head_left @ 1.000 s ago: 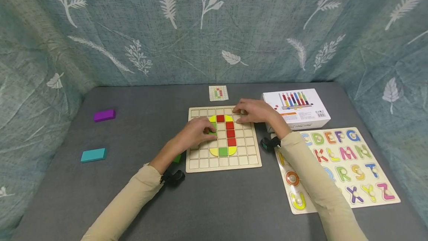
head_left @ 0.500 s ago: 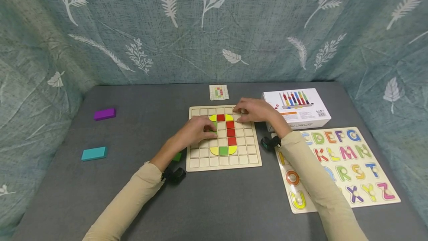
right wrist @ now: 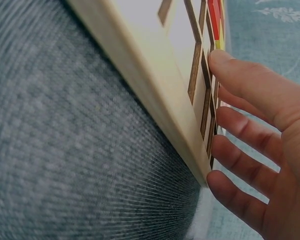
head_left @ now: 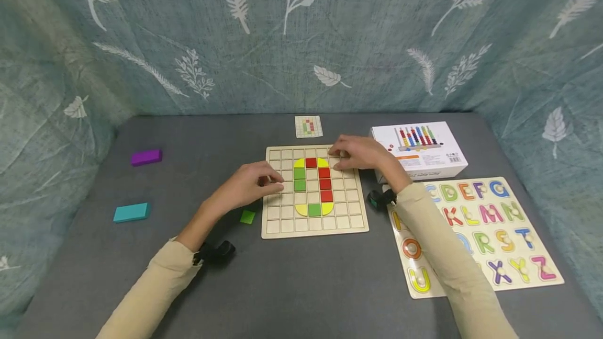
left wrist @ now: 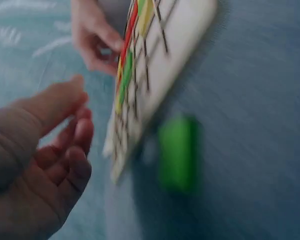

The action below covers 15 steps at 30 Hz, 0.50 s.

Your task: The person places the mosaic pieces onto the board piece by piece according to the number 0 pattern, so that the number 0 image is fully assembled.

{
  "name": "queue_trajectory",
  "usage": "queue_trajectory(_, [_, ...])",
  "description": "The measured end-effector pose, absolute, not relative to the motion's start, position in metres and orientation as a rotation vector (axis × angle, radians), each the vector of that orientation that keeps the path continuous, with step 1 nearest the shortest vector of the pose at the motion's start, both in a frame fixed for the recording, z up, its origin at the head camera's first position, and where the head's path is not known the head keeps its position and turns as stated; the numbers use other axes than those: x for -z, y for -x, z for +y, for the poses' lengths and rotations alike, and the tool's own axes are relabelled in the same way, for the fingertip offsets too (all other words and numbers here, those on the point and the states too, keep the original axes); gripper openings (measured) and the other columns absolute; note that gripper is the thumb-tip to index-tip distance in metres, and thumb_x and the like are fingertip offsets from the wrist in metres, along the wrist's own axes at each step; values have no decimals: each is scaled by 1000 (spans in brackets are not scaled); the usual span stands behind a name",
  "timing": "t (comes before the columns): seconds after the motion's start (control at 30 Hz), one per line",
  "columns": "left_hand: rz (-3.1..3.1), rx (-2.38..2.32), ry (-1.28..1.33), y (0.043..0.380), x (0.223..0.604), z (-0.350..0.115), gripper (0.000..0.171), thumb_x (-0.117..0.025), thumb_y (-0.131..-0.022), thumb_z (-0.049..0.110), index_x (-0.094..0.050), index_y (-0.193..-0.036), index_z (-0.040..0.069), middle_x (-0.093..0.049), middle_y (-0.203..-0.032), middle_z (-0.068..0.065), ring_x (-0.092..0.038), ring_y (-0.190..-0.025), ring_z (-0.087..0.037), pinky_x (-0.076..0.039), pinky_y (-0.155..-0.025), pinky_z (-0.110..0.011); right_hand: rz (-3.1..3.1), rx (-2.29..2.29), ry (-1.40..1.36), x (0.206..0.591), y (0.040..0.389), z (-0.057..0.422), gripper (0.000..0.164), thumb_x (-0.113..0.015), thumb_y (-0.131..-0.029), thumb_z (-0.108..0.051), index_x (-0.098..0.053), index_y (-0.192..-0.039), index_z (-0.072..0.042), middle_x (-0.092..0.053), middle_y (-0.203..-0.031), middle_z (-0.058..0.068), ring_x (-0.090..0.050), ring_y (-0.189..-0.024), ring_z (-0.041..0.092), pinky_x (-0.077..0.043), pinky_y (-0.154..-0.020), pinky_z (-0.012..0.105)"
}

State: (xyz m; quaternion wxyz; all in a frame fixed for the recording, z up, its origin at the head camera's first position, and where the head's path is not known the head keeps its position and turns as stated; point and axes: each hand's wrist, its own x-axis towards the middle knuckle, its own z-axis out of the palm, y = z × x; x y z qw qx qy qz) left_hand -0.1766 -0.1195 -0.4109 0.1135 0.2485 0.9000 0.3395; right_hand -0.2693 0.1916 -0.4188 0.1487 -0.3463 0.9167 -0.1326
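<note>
A wooden grid board (head_left: 346, 222) carries a ring of red, green and yellow tiles; two green tiles (head_left: 299, 179) sit on its left side and three red tiles (head_left: 325, 184) on its right. My left hand (head_left: 246, 184) hovers at the board's left edge, thumb and fingertips apart, nothing between them. Just below that hand a loose green tile (head_left: 247, 217) lies on the table, blurred in the left wrist view. My right hand (head_left: 361, 151) rests its fingertips on the board's upper right corner, fingers loosely bent in the right wrist view (right wrist: 270, 135).
Behind the board lies a small pattern card (head_left: 308, 126). A white box (head_left: 438, 145) printed with an abacus stands at right, with an alphabet puzzle board (head_left: 476, 271) under my right forearm. Purple (head_left: 146, 158) and teal (head_left: 131, 212) blocks lie at left.
My left hand has drawn back to the left from the tile ring, uncovering two green tiles on its left side and the loose green tile. My right hand keeps its place on the board.
</note>
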Motion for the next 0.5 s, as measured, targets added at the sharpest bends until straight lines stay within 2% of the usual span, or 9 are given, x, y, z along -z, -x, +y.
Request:
queue_trajectory(0.17, [2590,-1213,-576,157,424,-164,21,-65,-94,27,-72,-109,14,-65,-96,0,-55,-79,-11,-47,-69,-24,2627,376,976,417,271,192,41,-65,-92,-38,-63,-128,-17,-60,-118,3,-62,-102,19,-50,-82,39])
queue_trajectory(0.3, [2566,-1243,-588,140,436,-185,21,-66,-93,24,-70,-112,15,-64,-99,1,-56,-82,-7,-47,-70,-23,2617,382,977,419,271,192,41,-65,-92,-38,-63,-128,-18,-60,-117,3,-61,-101,19,-50,-81,39])
queue_trajectory(0.5, [2519,-1046,-709,130,444,-193,40,-73,-85,38,-65,-123,24,-62,-113,6,-52,-96,-4,-46,-81,-25,2613,390,971,418,269,190,42,-65,-92,-38,-63,-129,-17,-59,-117,3,-61,-100,19,-50,-81,39])
